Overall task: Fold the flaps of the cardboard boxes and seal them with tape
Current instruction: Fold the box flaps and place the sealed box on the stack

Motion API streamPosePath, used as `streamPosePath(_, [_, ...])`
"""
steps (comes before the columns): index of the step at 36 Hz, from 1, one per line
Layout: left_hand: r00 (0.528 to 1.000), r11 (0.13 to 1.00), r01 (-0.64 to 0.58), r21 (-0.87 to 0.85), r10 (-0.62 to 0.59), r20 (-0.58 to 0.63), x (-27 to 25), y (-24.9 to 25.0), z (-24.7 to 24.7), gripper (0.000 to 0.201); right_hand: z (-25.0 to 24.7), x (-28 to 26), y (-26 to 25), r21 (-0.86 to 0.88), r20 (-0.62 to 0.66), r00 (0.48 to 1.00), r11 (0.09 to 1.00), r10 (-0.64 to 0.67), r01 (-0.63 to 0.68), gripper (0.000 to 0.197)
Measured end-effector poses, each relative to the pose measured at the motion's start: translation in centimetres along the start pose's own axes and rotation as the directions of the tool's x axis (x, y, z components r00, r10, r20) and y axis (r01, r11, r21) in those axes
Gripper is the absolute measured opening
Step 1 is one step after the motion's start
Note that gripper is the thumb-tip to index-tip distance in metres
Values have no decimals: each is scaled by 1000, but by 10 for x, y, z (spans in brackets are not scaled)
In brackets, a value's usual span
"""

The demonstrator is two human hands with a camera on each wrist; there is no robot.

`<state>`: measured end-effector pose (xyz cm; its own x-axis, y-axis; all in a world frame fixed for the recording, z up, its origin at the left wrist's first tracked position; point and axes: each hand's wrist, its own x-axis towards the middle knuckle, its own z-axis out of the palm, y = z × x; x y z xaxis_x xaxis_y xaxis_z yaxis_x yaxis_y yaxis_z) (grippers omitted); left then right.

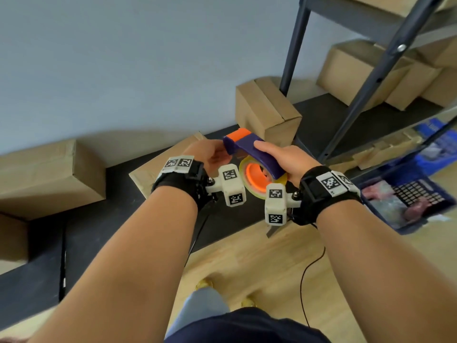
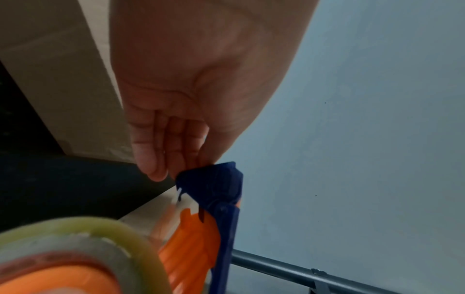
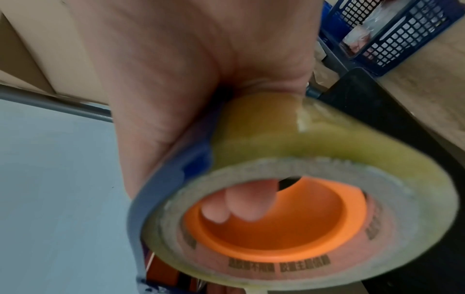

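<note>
I hold a blue and orange tape dispenser above a closed cardboard box that lies on a black mat. My right hand grips it: the thumb lies on the blue frame, and the fingers curl into the orange core of the clear tape roll. My left hand is at the dispenser's front end. Its fingertips and thumb meet at the blue cutter head and pinch it. Whether a tape end lies between them is hidden.
A second closed box stands just behind the dispenser, and a larger box sits at the left against the wall. A metal shelf frame with more boxes rises at the right. A blue basket and a black cable lie on the wooden floor.
</note>
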<state>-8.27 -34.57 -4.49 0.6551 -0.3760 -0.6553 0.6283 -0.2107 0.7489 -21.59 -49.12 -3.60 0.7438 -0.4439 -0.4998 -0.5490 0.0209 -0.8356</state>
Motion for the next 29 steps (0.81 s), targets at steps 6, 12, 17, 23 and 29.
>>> streamPosePath(6, [974, 945, -199, 258, 219, -52, 11, 6, -11, 20, 4, -5, 0, -10, -14, 1000, 1000, -2, 2, 71])
streamPosePath(12, [942, 802, -238, 547, 327, -70, 22, 28, -14, 27, 13, -5, -5, -90, -76, 996, 995, -43, 36, 59])
streamPosePath(17, [889, 725, -178, 665, 408, -207, 52, 45, -40, 24, 13, -9, -2, -140, -93, 995, 990, -25, 12, 47])
streamPosePath(23, [823, 630, -220, 745, 530, -205, 60, 57, -47, 24, 21, -6, 0, -105, -120, 992, 994, 26, -39, 40])
streamPosePath(29, [831, 606, -167, 778, 511, -219, 75, 75, -66, 19, 24, 5, -4, -129, -167, 985, 989, 48, -70, 41])
